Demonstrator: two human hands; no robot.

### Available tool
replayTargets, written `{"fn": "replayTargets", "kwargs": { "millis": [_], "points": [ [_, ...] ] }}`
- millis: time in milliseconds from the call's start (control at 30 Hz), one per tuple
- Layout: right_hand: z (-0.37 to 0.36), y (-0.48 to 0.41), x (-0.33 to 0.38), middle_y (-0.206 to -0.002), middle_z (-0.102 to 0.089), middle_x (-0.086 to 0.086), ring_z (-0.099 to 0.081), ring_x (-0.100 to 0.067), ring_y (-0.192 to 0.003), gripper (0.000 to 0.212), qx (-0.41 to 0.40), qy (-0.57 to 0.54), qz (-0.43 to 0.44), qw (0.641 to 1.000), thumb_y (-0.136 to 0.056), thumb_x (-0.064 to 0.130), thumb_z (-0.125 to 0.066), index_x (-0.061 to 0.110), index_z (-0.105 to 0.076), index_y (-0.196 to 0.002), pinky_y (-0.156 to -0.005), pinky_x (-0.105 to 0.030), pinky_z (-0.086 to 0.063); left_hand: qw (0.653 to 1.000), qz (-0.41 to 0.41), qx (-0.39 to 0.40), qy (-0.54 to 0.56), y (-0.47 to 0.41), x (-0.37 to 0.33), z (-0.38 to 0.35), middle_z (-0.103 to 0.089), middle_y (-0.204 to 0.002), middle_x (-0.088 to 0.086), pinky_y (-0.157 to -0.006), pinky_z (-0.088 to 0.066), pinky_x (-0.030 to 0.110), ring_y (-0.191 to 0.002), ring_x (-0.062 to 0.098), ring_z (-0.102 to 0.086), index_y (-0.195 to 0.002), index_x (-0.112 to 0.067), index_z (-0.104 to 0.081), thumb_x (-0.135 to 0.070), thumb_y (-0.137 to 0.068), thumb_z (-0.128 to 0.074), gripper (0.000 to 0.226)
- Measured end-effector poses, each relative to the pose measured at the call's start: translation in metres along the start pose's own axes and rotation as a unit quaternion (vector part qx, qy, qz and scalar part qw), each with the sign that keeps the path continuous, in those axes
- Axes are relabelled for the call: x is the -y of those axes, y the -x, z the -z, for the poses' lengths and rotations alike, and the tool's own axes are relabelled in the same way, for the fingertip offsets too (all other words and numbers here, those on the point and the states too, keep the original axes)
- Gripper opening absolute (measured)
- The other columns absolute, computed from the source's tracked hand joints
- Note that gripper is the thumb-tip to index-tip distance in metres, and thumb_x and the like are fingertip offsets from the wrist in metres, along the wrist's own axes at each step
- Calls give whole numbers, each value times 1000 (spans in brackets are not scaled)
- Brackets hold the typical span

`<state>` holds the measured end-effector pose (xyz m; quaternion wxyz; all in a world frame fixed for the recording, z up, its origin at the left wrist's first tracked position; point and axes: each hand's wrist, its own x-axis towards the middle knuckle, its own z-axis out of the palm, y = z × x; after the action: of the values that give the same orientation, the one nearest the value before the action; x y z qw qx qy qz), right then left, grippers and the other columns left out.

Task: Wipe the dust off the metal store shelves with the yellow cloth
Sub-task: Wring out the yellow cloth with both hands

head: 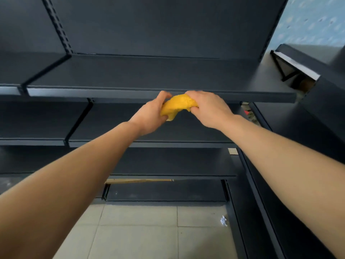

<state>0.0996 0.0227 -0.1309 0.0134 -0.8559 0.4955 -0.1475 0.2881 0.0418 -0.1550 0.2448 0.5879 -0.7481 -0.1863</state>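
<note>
— Left hand [149, 116]: fingers curled round the left end of the yellow cloth [177, 105]. Right hand [209, 107]: closed over the right end, knuckles up. Cloth bunched into a thick roll between them.

— Where does the cloth sit relative to the shelving?

— Held in the air, just in front of the front edge of the upper shelf [149, 73], at about its level. It overlaps that edge in view; whether it touches, I cannot tell. It is not on the shelf's top surface. The lower shelf [104, 124] lies below my wrists, apart from the cloth.

— Which step do you log?

— Judgement: preparing the cloth, gathering or refolding it. No wiping pass is under way on either shelf.

— Dust visible?

— Too faint to tell on the dark metal.

— Next move?

— Likely this: release one hand, spread the cloth flat under the other palm, set it on the upper shelf's surface and sweep along its length, working back toward the back panel [168, 25]. It calls for reach over the front lip and even pressure. Otherwise the wad rides on one ridge and skips the corners.
</note>
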Motion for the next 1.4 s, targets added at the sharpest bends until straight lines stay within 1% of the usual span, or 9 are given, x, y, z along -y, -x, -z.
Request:
{"fn": "replayTargets", "kwargs": {
  "millis": [100,233,367,533,767,867,1000,1100,1400],
  "points": [
    [2,-14,1,-107,-62,-7,-57,-28,-89,34,23,-42,23,999,-95,22,-51,20,-45,-129,-72,-38,-47,999,38,-34,-12,0,-1,14,-64,-105,11,-79,-52,45,-89,30,-61,-120,-19,-40,-11,-87,-54,36],
    [4,-38,2,-102,-61,-2,-57,-25,-92,19,31,-79,70,994,-90,16,-54,19,-59,-108,-77,-37,-48,994,76,-63,-38,-1,-4,24,-63,-103,10,-77,-51,42,-90,30,-60,-119,-18,-47,-13,-87,-53,33],
    [2,-62,7,-96,-59,-3,-57,-27,-90,8,37,-89,134,986,-89,12,-54,20,-57,-91,-76,-38,-49,983,119,-118,-79,3,-1,30,-64,-101,10,-75,-51,42,-88,31,-59,-118,-19,-50,-15,-88,-52,31],
    [-11,-78,30,-107,-63,-5,-58,-29,-96,27,40,-117,208,970,-90,12,-54,21,-59,-115,-80,-44,-51,954,176,-178,-166,23,10,39,-65,-101,13,-74,-50,43,-91,36,-59,-120,-18,-51,-13,-86,-50,35],
    [-28,-94,91,-111,-62,-7,-58,-31,-99,26,44,-109,269,956,-90,15,-55,16,-58,-116,-82,-46,-50,931,208,-210,-213,67,39,70,-65,-107,7,-77,-50,42,-97,31,-59,-119,-17,-52,-15,-87,-49,32],
    [-36,-97,126,-116,-54,-7,-51,-27,-107,24,24,-100,285,953,-90,11,-56,12,-61,-114,-84,-44,-49,930,203,-215,-221,93,56,87,-64,-108,5,-76,-49,39,-96,29,-59,-119,-18,-53,-16,-88,-49,31],
    [-46,-94,187,-110,-50,-9,-47,-25,-107,22,-9,-83,298,951,-90,10,-55,10,-62,-112,-80,-39,-48,924,198,-220,-240,136,91,116,-64,-106,5,-72,-44,35,-95,28,-59,-117,-17,-53,-16,-89,-49,28],
    [-53,-89,243,-111,-52,-9,-48,-25,-108,26,-14,-82,306,948,-91,10,-56,10,-61,-116,-78,-35,-45,922,196,-224,-248,174,120,147,-64,-107,5,-75,-46,38,-96,28,-60,-116,-18,-54,-17,-89,-50,28],
    [-77,-85,375,-110,-52,-10,-48,-26,-108,24,-2,-80,311,947,-92,10,-54,8,-59,-115,-84,-41,-48,920,193,-232,-249,263,195,214,-65,-105,7,-78,-48,40,-95,29,-60,-115,-18,-56,-16,-88,-53,28]
  ]
}}
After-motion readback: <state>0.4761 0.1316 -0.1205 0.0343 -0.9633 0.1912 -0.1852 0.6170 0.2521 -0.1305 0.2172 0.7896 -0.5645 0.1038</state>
